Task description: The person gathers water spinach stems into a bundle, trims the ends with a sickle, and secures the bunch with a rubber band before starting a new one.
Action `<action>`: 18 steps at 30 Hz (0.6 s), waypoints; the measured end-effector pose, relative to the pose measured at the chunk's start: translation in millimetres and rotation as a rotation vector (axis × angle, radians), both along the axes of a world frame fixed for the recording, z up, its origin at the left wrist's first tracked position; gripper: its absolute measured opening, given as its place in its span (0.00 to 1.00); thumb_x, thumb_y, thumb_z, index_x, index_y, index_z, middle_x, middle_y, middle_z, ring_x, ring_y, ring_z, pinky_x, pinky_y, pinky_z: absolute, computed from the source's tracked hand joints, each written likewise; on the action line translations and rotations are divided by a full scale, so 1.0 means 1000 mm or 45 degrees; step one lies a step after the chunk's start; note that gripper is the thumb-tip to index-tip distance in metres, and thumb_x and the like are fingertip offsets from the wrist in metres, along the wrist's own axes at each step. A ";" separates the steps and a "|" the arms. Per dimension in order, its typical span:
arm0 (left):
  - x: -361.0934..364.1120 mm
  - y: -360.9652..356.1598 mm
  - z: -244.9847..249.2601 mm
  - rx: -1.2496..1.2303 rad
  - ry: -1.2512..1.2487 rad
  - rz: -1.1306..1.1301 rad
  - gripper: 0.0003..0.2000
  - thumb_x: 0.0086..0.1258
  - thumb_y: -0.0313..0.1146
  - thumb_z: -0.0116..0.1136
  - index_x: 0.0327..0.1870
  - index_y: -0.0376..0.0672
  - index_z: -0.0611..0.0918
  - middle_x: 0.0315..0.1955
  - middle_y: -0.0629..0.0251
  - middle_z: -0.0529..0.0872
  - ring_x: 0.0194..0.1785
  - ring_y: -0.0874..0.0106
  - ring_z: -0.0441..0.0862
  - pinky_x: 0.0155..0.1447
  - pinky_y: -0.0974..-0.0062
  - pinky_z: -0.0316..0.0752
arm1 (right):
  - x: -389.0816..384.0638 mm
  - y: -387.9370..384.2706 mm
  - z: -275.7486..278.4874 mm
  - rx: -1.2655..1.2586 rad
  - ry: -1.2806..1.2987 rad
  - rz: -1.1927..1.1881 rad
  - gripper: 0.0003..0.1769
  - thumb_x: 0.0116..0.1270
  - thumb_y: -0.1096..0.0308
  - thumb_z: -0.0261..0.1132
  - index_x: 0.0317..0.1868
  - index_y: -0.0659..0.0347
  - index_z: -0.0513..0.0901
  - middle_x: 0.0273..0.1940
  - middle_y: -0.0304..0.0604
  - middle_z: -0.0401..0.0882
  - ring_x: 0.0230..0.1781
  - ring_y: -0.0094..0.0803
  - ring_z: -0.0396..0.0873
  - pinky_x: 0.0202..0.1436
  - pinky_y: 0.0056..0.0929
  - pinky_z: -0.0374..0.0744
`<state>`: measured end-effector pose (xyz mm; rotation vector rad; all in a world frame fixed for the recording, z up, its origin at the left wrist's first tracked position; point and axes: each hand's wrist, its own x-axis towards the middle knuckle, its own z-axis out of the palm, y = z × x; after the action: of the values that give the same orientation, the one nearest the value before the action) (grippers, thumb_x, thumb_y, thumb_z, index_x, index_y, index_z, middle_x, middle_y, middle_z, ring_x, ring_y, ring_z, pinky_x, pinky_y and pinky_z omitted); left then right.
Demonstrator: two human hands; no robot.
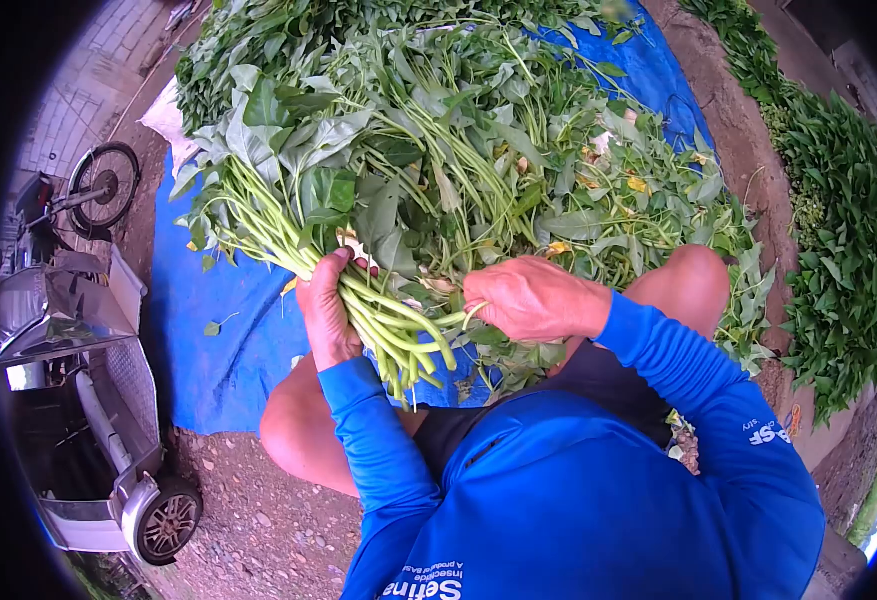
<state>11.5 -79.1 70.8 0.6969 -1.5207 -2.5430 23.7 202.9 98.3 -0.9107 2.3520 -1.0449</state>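
Observation:
My left hand [328,305] is wrapped round a thick bunch of water spinach [258,215], its leaves pointing up and away and its pale green cut stems hanging toward my lap. To the right, my right hand [533,298] is closed, with the end of one stem [458,318] pinched between thumb and fingers; that stem runs across to the bunch. Just beyond both hands lies a large heap of loose greens [458,150], stems and leaves tangled, with some yellowed leaves [638,185] on its right side.
A blue tarp [218,330] lies beneath the greens. At the left stand a motorcycle wheel [104,188] and a metal sidecar [88,400] on gravel ground [248,500]. Leafy green plants [848,240] line the right side. My bent knees [298,430] flank the work.

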 end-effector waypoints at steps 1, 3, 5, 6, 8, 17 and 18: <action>-0.004 -0.003 -0.003 -0.024 -0.007 0.069 0.12 0.71 0.29 0.68 0.49 0.35 0.81 0.36 0.61 0.86 0.35 0.68 0.87 0.39 0.64 0.90 | 0.009 0.008 0.000 0.048 -0.034 0.027 0.09 0.76 0.65 0.66 0.44 0.62 0.82 0.38 0.56 0.86 0.42 0.62 0.85 0.46 0.58 0.80; -0.012 -0.018 -0.010 -0.078 -0.042 0.161 0.11 0.70 0.29 0.68 0.47 0.34 0.81 0.31 0.58 0.86 0.30 0.65 0.86 0.36 0.63 0.89 | 0.023 0.028 0.001 0.149 -0.111 0.078 0.11 0.78 0.63 0.64 0.42 0.64 0.81 0.36 0.58 0.85 0.42 0.64 0.85 0.46 0.60 0.80; -0.014 -0.024 0.000 -0.113 -0.070 0.214 0.11 0.69 0.28 0.69 0.45 0.34 0.81 0.28 0.56 0.85 0.26 0.64 0.85 0.33 0.63 0.87 | 0.011 0.055 -0.009 0.158 -0.010 -0.070 0.11 0.78 0.63 0.64 0.43 0.64 0.79 0.35 0.59 0.85 0.41 0.65 0.84 0.46 0.60 0.80; -0.015 -0.024 0.005 -0.133 -0.063 0.232 0.11 0.69 0.28 0.69 0.46 0.34 0.81 0.28 0.56 0.85 0.26 0.64 0.85 0.32 0.64 0.87 | -0.011 0.073 -0.015 0.327 0.051 -0.225 0.12 0.77 0.63 0.65 0.47 0.65 0.81 0.37 0.60 0.86 0.42 0.63 0.86 0.48 0.58 0.82; -0.013 -0.022 0.010 -0.168 -0.048 0.252 0.11 0.69 0.27 0.68 0.47 0.34 0.81 0.28 0.57 0.85 0.26 0.65 0.85 0.31 0.65 0.86 | -0.037 0.106 -0.044 0.834 0.475 -0.504 0.19 0.75 0.60 0.67 0.57 0.65 0.84 0.43 0.60 0.89 0.47 0.58 0.88 0.55 0.52 0.84; -0.009 -0.007 0.015 -0.229 -0.007 0.238 0.13 0.69 0.26 0.68 0.52 0.35 0.80 0.29 0.61 0.85 0.26 0.69 0.84 0.30 0.71 0.84 | -0.216 -0.063 -0.103 -0.015 0.199 -0.711 0.18 0.75 0.59 0.64 0.52 0.63 0.92 0.49 0.64 0.91 0.53 0.63 0.89 0.63 0.51 0.85; -0.008 -0.008 0.010 -0.254 0.011 0.239 0.14 0.68 0.26 0.67 0.52 0.35 0.80 0.28 0.61 0.85 0.25 0.70 0.84 0.30 0.71 0.83 | -0.233 -0.082 -0.107 0.099 0.141 -0.752 0.18 0.75 0.58 0.65 0.53 0.63 0.92 0.52 0.65 0.90 0.55 0.64 0.88 0.64 0.51 0.85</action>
<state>3.7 -87.5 80.7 0.7607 -1.5949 -2.2207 -209.5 120.6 -8.4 -0.2399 2.8142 -1.1159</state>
